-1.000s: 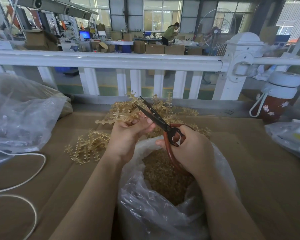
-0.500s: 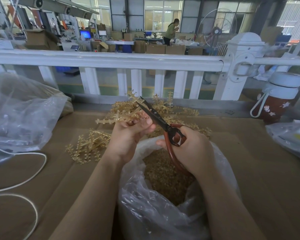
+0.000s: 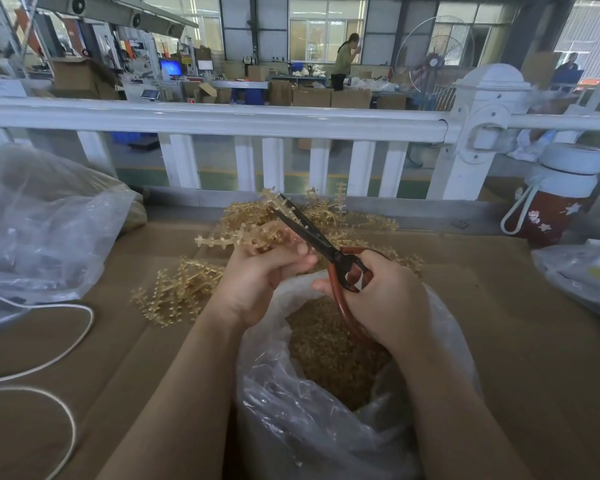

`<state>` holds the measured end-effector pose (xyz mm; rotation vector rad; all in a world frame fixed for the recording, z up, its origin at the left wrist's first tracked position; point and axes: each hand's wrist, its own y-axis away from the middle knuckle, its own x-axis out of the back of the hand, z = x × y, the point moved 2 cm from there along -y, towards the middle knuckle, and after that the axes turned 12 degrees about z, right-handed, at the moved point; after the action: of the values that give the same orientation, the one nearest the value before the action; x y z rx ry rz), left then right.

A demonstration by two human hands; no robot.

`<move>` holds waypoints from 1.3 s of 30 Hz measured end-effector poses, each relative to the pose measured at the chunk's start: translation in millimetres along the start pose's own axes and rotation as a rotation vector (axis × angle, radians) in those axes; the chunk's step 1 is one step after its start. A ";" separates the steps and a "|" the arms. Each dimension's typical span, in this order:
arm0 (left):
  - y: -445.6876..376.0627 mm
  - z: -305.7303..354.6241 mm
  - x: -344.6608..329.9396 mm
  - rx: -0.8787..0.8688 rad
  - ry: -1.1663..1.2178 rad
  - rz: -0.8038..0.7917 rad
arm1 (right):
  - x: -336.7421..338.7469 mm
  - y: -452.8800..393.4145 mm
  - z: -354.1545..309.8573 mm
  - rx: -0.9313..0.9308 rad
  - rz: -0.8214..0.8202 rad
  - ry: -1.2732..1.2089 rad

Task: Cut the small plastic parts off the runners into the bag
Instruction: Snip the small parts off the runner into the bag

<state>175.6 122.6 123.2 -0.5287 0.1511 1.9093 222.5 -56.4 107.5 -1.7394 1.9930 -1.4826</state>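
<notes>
Fingers [image 3: 284, 259] pinch runner [image 3: 222, 241]; right hand [image 3: 381, 296] grips scissors [image 3: 312, 233] (no legible writing).

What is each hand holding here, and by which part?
Left hand pinches a runner at its near end. Right hand grips the scissors by the red handles.

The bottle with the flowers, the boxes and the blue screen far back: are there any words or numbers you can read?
None can be read.
Bottle: only flower and star pictures, no words.
Blue screen: too small and blurred.
Cardboard boxes: no print can be made out.
Scissors: no mark shows.
</notes>
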 end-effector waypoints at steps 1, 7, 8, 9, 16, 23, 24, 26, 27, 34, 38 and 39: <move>-0.6 0.2 0.0 0.018 0.018 -0.005 | -0.3 0.0 0.2 0.001 0.000 0.006; 1.6 0.3 0.0 0.012 0.048 -0.011 | 1.2 0.2 -1.5 0.009 0.012 -0.017; 2.0 0.4 -0.1 0.000 0.047 -0.006 | 1.2 0.1 -1.5 0.006 0.012 -0.024; 2.2 0.5 -0.4 -0.008 0.048 -0.001 | 1.2 0.0 -1.4 -0.001 0.013 -0.032; -0.1 0.0 1.9 -0.001 0.048 0.030 | 0.6 0.7 -2.1 0.010 0.016 -0.079; -0.6 2.1 2.0 0.040 0.128 0.054 | -0.5 0.2 -0.8 -0.021 -0.036 -0.117; -1.2 2.2 3.2 0.061 0.148 0.076 | -0.6 0.0 -0.4 -0.050 -0.052 -0.130; -1.7 2.4 5.3 0.113 0.144 0.097 | -1.0 -0.7 -0.4 -0.152 -0.067 -0.184; -1.4 1.6 5.5 0.136 0.104 0.088 | -1.1 -1.5 -0.7 -0.211 -0.065 -0.222; 5.2 -10.1 -7.0 0.213 -0.180 0.027 | -4.6 -7.9 -7.3 -0.475 -0.136 -0.544; 6.7 -12.1 -10.3 0.227 -0.222 -0.009 | -2.8 -8.6 -12.0 -0.515 -0.127 -0.638; 6.7 -11.6 -10.4 0.233 -0.193 -0.038 | -2.0 -8.6 -12.1 -0.520 -0.124 -0.645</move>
<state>176.1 107.1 116.5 -0.1886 0.2323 1.8642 221.6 -46.7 118.9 -2.1798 2.0061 -0.3112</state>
